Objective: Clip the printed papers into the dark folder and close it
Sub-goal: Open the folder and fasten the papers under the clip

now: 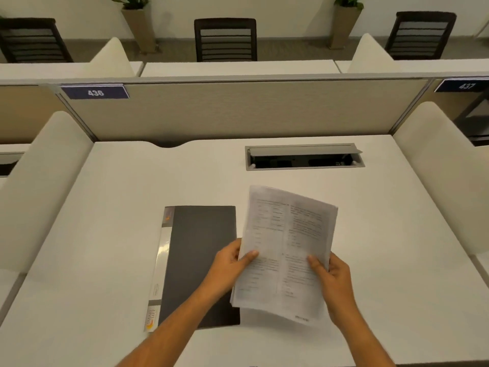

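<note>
Papers (285,250), limp, beside matte folder (201,260)

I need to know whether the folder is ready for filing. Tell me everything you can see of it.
The folder lies flat and closed on the white desk, left of the papers. Its cover is dark grey and matte, with a clear glossy spine strip carrying a small orange logo. The left hand and forearm pass over its right lower part; the papers overlap its right edge.

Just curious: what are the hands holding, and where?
The printed papers: left hand on the left edge, right hand on the right, both near the bottom.
</note>
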A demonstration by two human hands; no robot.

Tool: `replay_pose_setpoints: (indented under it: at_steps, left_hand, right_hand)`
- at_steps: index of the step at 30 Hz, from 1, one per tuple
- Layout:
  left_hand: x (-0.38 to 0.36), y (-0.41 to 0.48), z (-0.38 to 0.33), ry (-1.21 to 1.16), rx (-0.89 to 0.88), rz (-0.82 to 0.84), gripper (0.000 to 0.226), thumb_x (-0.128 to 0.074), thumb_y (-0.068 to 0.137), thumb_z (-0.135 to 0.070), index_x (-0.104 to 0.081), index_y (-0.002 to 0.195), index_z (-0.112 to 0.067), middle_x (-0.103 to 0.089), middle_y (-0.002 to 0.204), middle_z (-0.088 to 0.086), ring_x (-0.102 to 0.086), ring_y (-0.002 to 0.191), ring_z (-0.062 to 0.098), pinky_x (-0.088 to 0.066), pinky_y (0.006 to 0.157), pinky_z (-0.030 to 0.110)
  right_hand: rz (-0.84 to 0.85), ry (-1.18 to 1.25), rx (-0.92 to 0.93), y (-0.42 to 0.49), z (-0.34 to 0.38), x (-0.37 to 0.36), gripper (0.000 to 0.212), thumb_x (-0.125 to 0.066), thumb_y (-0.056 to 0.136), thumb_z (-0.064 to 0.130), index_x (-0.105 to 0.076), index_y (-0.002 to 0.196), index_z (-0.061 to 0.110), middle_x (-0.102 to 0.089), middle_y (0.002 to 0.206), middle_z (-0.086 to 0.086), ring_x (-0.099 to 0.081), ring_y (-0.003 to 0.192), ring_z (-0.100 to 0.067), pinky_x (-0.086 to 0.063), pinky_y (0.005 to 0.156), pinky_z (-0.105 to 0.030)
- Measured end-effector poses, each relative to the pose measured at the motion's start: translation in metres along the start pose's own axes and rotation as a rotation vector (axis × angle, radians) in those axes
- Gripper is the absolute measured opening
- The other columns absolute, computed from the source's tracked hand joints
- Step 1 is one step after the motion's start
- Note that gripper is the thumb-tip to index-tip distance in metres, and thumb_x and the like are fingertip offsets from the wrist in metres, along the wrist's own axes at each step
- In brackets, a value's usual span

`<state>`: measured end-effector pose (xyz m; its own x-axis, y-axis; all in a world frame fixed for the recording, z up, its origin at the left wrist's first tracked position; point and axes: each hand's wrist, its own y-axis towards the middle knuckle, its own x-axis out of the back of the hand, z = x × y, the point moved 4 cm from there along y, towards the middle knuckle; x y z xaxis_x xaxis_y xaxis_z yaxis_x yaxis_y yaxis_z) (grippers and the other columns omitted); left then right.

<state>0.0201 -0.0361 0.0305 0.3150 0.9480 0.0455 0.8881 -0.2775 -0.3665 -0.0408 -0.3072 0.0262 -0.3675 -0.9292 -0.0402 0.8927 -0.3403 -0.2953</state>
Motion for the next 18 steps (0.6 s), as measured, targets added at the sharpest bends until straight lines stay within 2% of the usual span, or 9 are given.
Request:
replay_pose_setpoints:
  at_steps: [3, 6, 8, 9, 11, 12, 15, 16, 18]
  left_hand:
    - [0.041, -0.026, 0.027, 0.382, 0.012, -0.014, 0.071, -0.078, 0.083, -0.070, -0.046, 0.145, -0.059, -0.058, 0.151, -0.031, -0.060, 0.133, -0.003, -0.051, 0.120, 0.052]
    - [0.084, -0.058, 0.083, 1.144, 0.008, 0.059, 0.123, -0.064, 0.068, -0.094, -0.006, 0.167, -0.052, -0.002, 0.181, -0.016, -0.006, 0.169, 0.023, -0.009, 0.133, 0.064]
    - [0.107, -0.075, 0.115, 1.380, -0.003, 0.097, 0.140, -0.063, 0.063, -0.097, 0.013, 0.168, -0.044, 0.030, 0.175, -0.009, 0.026, 0.163, 0.030, 0.018, 0.124, 0.070]
    - [0.116, -0.081, 0.126, 1.391, 0.023, 0.084, 0.143, -0.063, 0.062, -0.097, 0.019, 0.167, -0.044, 0.038, 0.171, -0.007, 0.032, 0.160, 0.031, 0.023, 0.120, 0.070]
    - [0.128, -0.091, 0.138, 1.358, 0.058, 0.047, 0.140, -0.062, 0.064, -0.097, 0.017, 0.166, -0.042, 0.039, 0.171, -0.006, 0.030, 0.160, 0.031, 0.011, 0.124, 0.071]
    - [0.130, -0.096, 0.139, 1.359, 0.026, 0.025, 0.134, -0.063, 0.068, -0.095, 0.005, 0.170, -0.040, 0.029, 0.175, -0.005, 0.018, 0.165, 0.032, -0.003, 0.127, 0.070]
    - [0.132, -0.111, 0.129, 1.401, -0.197, 0.000, 0.092, -0.070, 0.082, -0.073, -0.049, 0.160, -0.028, -0.018, 0.176, 0.003, -0.041, 0.158, 0.040, -0.046, 0.116, 0.063]
    - [0.132, -0.116, 0.126, 1.397, -0.263, -0.018, 0.079, -0.067, 0.085, -0.065, -0.058, 0.154, -0.026, -0.026, 0.173, 0.004, -0.049, 0.153, 0.041, -0.053, 0.112, 0.062]
    - [0.135, -0.126, 0.122, 1.333, -0.350, -0.069, 0.067, -0.064, 0.087, -0.049, -0.064, 0.148, -0.021, -0.035, 0.172, 0.007, -0.047, 0.153, 0.041, -0.054, 0.112, 0.064]
  right_hand:
    - [0.041, 0.072, -0.088, 0.005, 0.005, 0.006, 0.030, -0.081, 0.092, 0.021, -0.080, 0.121, 0.011, -0.087, 0.113, -0.016, -0.086, 0.098, -0.037, -0.072, 0.075, -0.041]
    - [0.063, 0.066, -0.126, 0.009, 0.006, 0.009, 0.024, -0.078, 0.098, 0.014, -0.079, 0.122, 0.011, -0.087, 0.114, -0.017, -0.087, 0.096, -0.036, -0.072, 0.073, -0.040]
    - [0.069, 0.067, -0.142, 0.009, 0.003, 0.007, 0.022, -0.075, 0.102, 0.011, -0.078, 0.124, 0.012, -0.087, 0.115, -0.016, -0.087, 0.097, -0.037, -0.072, 0.073, -0.041]
    - [0.071, 0.071, -0.147, 0.008, 0.001, 0.005, 0.024, -0.074, 0.103, 0.010, -0.077, 0.127, 0.012, -0.087, 0.116, -0.016, -0.086, 0.098, -0.037, -0.072, 0.074, -0.043]
    - [0.073, 0.099, -0.153, 0.003, -0.004, -0.001, 0.027, -0.072, 0.105, 0.010, -0.075, 0.132, 0.011, -0.086, 0.120, -0.016, -0.086, 0.102, -0.038, -0.073, 0.077, -0.045]
    - [0.070, 0.116, -0.160, -0.001, -0.006, -0.004, 0.029, -0.071, 0.105, 0.009, -0.074, 0.134, 0.011, -0.086, 0.121, -0.016, -0.085, 0.104, -0.038, -0.073, 0.078, -0.046]
    - [0.052, 0.140, -0.190, -0.011, -0.015, -0.011, 0.031, -0.071, 0.106, 0.010, -0.072, 0.136, 0.014, -0.086, 0.122, -0.012, -0.086, 0.102, -0.034, -0.073, 0.074, -0.044]
    - [0.047, 0.141, -0.200, -0.014, -0.018, -0.012, 0.031, -0.071, 0.105, 0.010, -0.072, 0.136, 0.015, -0.086, 0.122, -0.011, -0.086, 0.100, -0.033, -0.072, 0.073, -0.042]
    - [0.039, 0.144, -0.222, -0.020, -0.025, -0.012, 0.031, -0.072, 0.105, 0.011, -0.072, 0.135, 0.016, -0.087, 0.121, -0.011, -0.087, 0.099, -0.033, -0.072, 0.071, -0.042]
